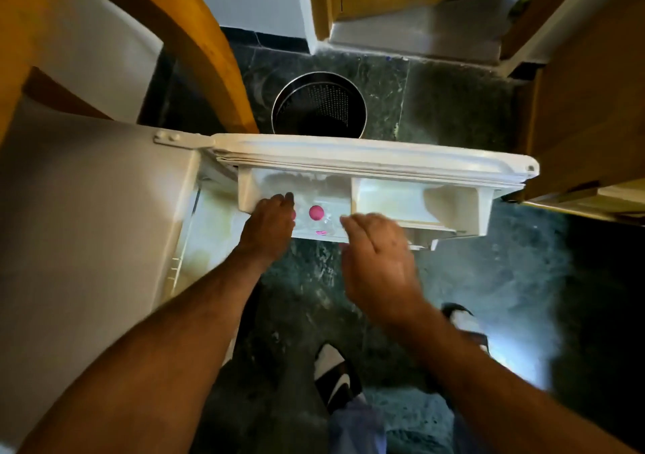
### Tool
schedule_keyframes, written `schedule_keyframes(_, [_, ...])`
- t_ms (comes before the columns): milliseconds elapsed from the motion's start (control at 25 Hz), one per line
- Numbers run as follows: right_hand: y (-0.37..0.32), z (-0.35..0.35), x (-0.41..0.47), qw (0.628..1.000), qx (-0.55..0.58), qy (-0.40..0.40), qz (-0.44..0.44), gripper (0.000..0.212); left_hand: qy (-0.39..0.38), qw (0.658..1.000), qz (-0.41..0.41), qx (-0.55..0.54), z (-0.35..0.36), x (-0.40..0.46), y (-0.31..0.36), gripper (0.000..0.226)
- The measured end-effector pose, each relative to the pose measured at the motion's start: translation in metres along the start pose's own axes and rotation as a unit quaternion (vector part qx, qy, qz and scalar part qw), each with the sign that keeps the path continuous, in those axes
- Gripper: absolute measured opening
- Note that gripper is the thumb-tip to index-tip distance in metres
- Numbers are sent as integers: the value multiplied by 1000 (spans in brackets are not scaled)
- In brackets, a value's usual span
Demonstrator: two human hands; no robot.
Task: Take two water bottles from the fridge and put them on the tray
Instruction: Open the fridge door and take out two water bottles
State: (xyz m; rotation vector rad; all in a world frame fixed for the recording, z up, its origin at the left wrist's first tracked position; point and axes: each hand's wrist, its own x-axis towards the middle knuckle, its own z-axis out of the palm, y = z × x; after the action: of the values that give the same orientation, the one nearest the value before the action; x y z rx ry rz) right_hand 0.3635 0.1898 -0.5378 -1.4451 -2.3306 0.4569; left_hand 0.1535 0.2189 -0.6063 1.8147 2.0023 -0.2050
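Note:
The small white fridge (87,226) stands at the left with its door (366,155) swung open across the view. In the door's shelf (246,191) stand two clear water bottles with pink caps. One water bottle (316,212) is in plain sight. The other bottle's cap (294,214) just peeks out beside my left hand (268,225), whose fingers curl down around that bottle. My right hand (378,247) hovers blurred just right of the visible bottle, fingers loosely apart and holding nothing. No tray is in view.
A black perforated metal bin (319,111) stands on the dark marble floor (453,104) behind the door. A wooden chair (195,34) is at the upper left, wooden cabinets (593,87) at the right. My sandalled feet (335,373) are below the door.

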Motion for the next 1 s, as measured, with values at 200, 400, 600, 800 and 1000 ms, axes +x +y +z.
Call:
schedule_keyframes(200, [-40, 87, 38, 957, 141, -205, 148, 64, -16, 999, 11, -48, 11, 16, -7, 12])
schedule_keyframes(400, [-2, 127, 88, 919, 75, -305, 239, 57, 6, 994, -5, -105, 18, 16, -9, 17])
schedule_keyframes(600, [-14, 78, 66, 952, 8, -301, 59, 41, 10, 986, -51, -156, -1, -24, -10, 14])
schedule_keyframes(800, [-35, -27, 32, 966, 83, -242, 44, 32, 145, 972, -43, -178, -70, -110, 22, 28])
schedule_keyframes(1000, [-23, -160, 45, 971, 147, -189, -7, 24, 195, 943, -166, -212, -148, -172, 62, 24])
